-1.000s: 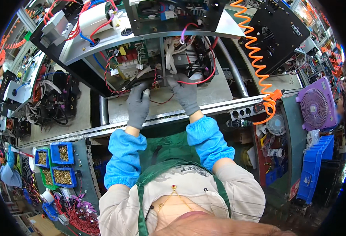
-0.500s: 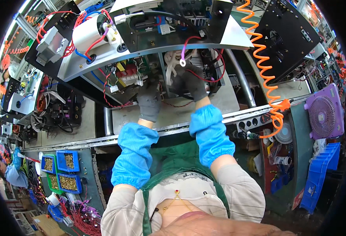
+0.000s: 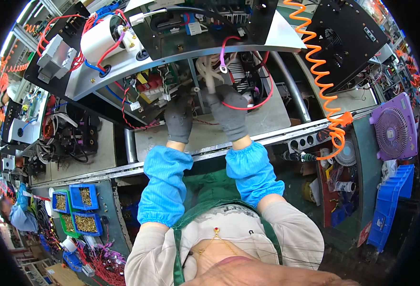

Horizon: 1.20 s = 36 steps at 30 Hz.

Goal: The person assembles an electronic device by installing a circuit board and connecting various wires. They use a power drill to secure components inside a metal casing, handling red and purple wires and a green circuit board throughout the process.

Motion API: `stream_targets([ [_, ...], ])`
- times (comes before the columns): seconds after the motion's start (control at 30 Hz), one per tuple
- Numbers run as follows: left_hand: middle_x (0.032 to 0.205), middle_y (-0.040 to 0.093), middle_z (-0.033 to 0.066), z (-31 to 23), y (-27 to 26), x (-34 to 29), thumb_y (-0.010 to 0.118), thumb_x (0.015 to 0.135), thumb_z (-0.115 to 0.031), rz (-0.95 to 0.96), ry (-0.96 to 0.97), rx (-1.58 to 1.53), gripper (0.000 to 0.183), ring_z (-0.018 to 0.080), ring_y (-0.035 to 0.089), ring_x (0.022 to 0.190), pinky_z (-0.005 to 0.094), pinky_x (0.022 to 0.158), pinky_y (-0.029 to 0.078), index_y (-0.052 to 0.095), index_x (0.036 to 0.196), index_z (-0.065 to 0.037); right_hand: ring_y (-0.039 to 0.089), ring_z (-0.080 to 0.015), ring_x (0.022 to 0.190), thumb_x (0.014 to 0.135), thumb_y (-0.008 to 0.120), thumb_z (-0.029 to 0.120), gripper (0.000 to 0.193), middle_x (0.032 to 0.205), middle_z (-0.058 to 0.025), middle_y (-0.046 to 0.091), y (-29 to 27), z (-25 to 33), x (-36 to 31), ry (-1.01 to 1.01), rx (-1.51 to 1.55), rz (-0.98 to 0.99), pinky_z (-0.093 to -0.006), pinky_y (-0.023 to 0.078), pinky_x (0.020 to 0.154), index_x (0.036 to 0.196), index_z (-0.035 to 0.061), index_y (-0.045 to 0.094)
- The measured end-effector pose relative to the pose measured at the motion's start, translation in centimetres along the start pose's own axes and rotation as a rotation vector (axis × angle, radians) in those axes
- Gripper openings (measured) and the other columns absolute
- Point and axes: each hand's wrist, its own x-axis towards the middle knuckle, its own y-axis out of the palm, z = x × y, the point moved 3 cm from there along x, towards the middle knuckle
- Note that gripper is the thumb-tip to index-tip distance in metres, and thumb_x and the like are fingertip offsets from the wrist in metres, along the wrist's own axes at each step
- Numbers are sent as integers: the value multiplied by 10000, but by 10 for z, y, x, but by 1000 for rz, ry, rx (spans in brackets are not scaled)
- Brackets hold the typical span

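My left hand (image 3: 178, 118), in a dark grey glove, reaches into the open front of a metal equipment housing (image 3: 181, 58). Its fingers are drawn together beside the circuit board (image 3: 149, 88); what lies between them is lost in shadow. My right hand (image 3: 230, 114), gloved alike, closes its fingers around the lower end of a thick whitish cable (image 3: 210, 82) hanging inside the housing. A red wire (image 3: 257, 106) loops across the back of that hand. Above it dangles a purple-sleeved ring terminal (image 3: 223, 66), apart from my fingers.
A white cylinder (image 3: 100, 44) with red and blue wires sits on the housing at left. An orange coiled air hose (image 3: 317, 71) hangs at right, before a black panel (image 3: 341, 43). Blue bins (image 3: 87, 224) hold brass parts at lower left. A purple fan (image 3: 393, 126) stands far right.
My right hand has drawn back toward me and turned, now at the whitish cable's lower end. The red wire now crosses over it. My left hand has barely shifted.
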Motion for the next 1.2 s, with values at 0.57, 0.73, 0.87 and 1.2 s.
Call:
stream_targets([
  [0.57,761,647,156,7,10,5,607,763,-97,-119,-20,-30,105,325,622,675,404,602,479,667,842,-62,611,-286,626,718,689,123,119,706,-113,622,1,-19,-19,-132,35,-166,-366,487,570,814,65,647],
  [0.73,710,626,162,12,10,8,614,766,-139,-6,-6,32,118,334,614,648,409,567,469,671,840,-68,606,-296,650,663,669,75,162,737,-117,609,9,-13,-24,-196,-75,-75,-386,494,566,821,78,635],
  [0.87,662,601,153,13,11,7,600,775,-169,67,20,138,119,335,596,616,420,557,455,662,754,-70,601,-300,646,659,665,81,146,751,-118,603,-3,-5,-25,-177,-107,-77,-385,495,566,796,86,612],
  [1.2,634,603,106,15,11,9,581,792,-242,25,2,92,182,314,578,578,450,592,417,638,748,-74,613,-307,657,691,657,112,135,728,-106,615,27,-16,-16,-237,-91,-95,-385,500,560,822,85,638],
])
